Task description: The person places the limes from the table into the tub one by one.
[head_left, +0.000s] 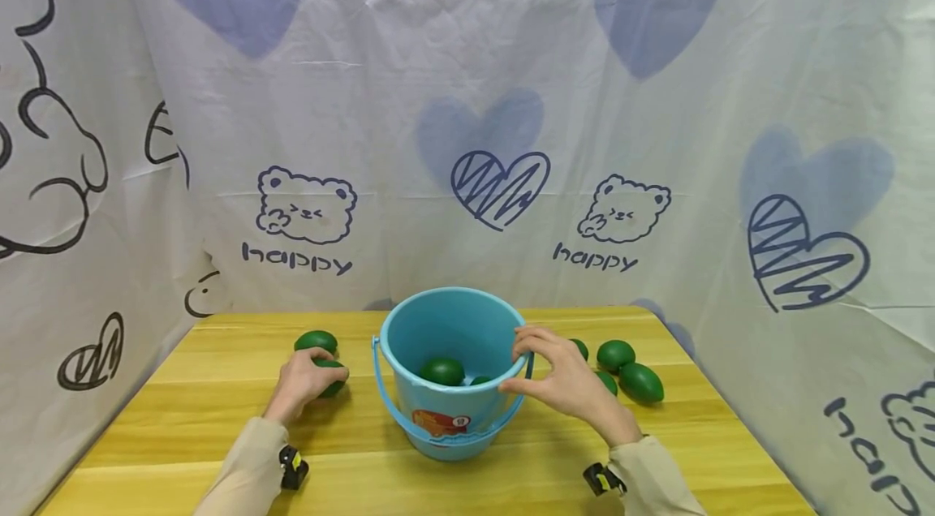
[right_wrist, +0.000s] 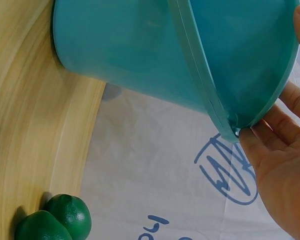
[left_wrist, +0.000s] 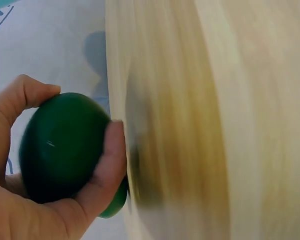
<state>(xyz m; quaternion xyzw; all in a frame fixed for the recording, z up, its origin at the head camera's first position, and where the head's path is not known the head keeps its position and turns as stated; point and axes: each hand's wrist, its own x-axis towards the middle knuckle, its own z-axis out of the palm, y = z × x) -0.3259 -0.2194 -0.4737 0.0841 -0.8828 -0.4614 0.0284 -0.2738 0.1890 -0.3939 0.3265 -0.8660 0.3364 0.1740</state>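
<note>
The left hand [head_left: 303, 378], left of centre in the lower half of the head view, is curled round a glossy green lime [left_wrist: 60, 145]; the left wrist view shows its thumb and fingers wrapped on opposite sides of the rind. Whether that lime is clear of the wooden table [head_left: 351, 455] I cannot tell. A second lime [head_left: 316, 341] lies just behind it.

The right hand [head_left: 573, 390], right of centre, grips the rim of a light-blue bucket [head_left: 485, 405], its thumb near the front of the rim and its fingers further back. The bucket stands upright at lower centre, its handle [head_left: 467, 440] hanging down across the front. One lime [head_left: 442, 371] shows plainly inside, with part of another beside it. A cluster of limes [head_left: 641, 383] lies on the table beyond the right hand, partly hidden by it.

The held lime looks firm and smooth, probably light, and unlikely to bruise under moderate pressure. Its polished, rounded skin could slip or roll, so a hold across the widest part, thumb against fingers, seems best; pinching a tapered end would be less sure. The bucket appears to be thin, fairly stiff plastic, easily nudged; the thickened rim offers the steadiest hold.
</note>
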